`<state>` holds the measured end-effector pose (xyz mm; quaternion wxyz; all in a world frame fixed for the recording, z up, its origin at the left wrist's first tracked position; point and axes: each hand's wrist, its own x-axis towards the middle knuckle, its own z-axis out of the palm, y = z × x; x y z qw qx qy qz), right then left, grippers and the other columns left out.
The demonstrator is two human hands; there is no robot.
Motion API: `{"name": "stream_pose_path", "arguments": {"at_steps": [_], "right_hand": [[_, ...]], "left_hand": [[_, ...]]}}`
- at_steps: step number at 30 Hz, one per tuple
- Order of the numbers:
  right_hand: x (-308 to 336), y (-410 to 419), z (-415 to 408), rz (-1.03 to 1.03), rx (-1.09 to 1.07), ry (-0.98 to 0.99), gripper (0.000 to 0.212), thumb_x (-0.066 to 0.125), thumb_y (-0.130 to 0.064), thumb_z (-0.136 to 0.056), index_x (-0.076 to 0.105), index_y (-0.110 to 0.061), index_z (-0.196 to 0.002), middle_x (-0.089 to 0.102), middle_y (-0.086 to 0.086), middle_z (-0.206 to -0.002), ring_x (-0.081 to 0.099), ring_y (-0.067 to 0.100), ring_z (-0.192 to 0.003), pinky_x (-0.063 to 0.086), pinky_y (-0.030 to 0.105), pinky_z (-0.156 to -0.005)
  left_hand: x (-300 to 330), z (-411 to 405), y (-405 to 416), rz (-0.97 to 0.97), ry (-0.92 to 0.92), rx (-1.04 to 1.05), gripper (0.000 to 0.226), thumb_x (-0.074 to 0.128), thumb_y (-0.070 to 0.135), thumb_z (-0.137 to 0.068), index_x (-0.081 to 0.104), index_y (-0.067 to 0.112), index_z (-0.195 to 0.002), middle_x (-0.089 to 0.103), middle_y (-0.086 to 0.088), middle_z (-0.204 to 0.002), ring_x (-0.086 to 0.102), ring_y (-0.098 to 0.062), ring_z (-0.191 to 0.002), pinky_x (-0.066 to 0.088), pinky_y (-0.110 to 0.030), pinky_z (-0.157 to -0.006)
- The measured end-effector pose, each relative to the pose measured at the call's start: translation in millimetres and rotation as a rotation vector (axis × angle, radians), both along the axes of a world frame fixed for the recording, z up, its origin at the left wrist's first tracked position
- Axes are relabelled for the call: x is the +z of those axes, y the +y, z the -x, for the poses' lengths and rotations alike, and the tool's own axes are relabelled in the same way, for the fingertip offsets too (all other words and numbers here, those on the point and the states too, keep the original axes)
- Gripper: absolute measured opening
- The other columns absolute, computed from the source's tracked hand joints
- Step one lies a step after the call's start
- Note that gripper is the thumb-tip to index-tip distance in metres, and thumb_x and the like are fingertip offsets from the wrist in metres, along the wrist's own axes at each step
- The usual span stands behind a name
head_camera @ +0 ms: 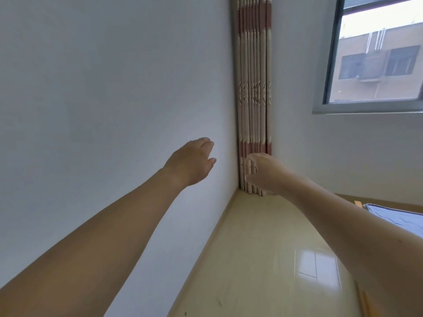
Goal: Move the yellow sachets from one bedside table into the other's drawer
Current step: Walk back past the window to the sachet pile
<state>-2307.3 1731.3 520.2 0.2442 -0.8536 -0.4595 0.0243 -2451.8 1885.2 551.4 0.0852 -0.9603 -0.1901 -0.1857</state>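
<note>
Plainly, no part of the task is within reach yet: the view takes in a white wall (103, 88), a shiny floor (263, 248) and a window (377, 60), with a gathered curtain (253, 88) hanging in the corner. At the right edge lies a corner of a bed (398, 219) with pale blue bedding. No bedside table, drawer or yellow sachet shows anywhere, so where the sachets are cannot be told.

Both bare arms stretch forward toward the corner. The left hand (191, 162) hangs palm down with its fingers (206, 143) straight and loosely together, holding nothing. The right hand (263, 172) is blurred in front of the curtain's foot; its fingers look relaxed and nothing seems to be in them, though the blur leaves that less sure.

By this reading the person is between stations, either before the first pick or walking across. The next move calls for turning down and toward the bed to find a bedside table.
</note>
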Motion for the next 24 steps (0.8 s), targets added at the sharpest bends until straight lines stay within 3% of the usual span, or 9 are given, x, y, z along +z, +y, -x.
{"name": "stream_pose_path", "arguments": {"at_steps": [6, 11, 19, 24], "right_hand": [[4.4, 41.7, -165.3, -0.034, -0.098, 0.004, 0.058, 0.056, -0.015, -0.088, 0.041, -0.010, -0.144, 0.047, 0.008, -0.144, 0.044, 0.025, -0.131, 0.038, 0.034, -0.104], [24.1, 69.3, -289.6, -0.047, -0.212, 0.009, 0.039, 0.053, -0.018, -0.094, 0.052, -0.005, -0.131, 0.054, 0.014, -0.132, 0.052, 0.030, -0.120, 0.041, 0.033, -0.091], [-2.3, 157.3, -475.4, -0.003, -0.271, 0.011, 0.061, 0.056, -0.021, -0.092, 0.034, -0.015, -0.149, 0.041, 0.004, -0.149, 0.040, 0.023, -0.134, 0.035, 0.030, -0.099], [-2.2, 215.6, -606.1, -0.001, -0.359, -0.008, 0.064, 0.058, -0.022, -0.091, 0.033, -0.015, -0.150, 0.040, 0.004, -0.151, 0.039, 0.022, -0.136, 0.035, 0.031, -0.103]], "left_hand": [[3.7, -184.7, 71.6, 0.026, -0.010, -0.097, 0.052, 0.042, 0.034, -0.102, 0.034, 0.011, -0.149, 0.032, -0.002, -0.157, 0.032, -0.020, -0.142, 0.032, -0.035, -0.110], [15.0, -318.3, 120.2, 0.064, -0.059, -0.167, 0.052, 0.044, 0.032, -0.102, 0.035, 0.010, -0.148, 0.033, -0.006, -0.157, 0.031, -0.022, -0.144, 0.030, -0.037, -0.112], [-8.5, -532.9, 207.7, 0.073, -0.024, -0.295, 0.055, 0.045, 0.033, -0.102, 0.034, 0.008, -0.149, 0.032, -0.009, -0.157, 0.027, -0.022, -0.146, 0.024, -0.034, -0.116], [-12.9, -674.2, 275.3, 0.066, -0.011, -0.371, 0.057, 0.043, 0.033, -0.102, 0.030, 0.008, -0.151, 0.030, -0.010, -0.158, 0.026, -0.022, -0.146, 0.024, -0.036, -0.119]]}}
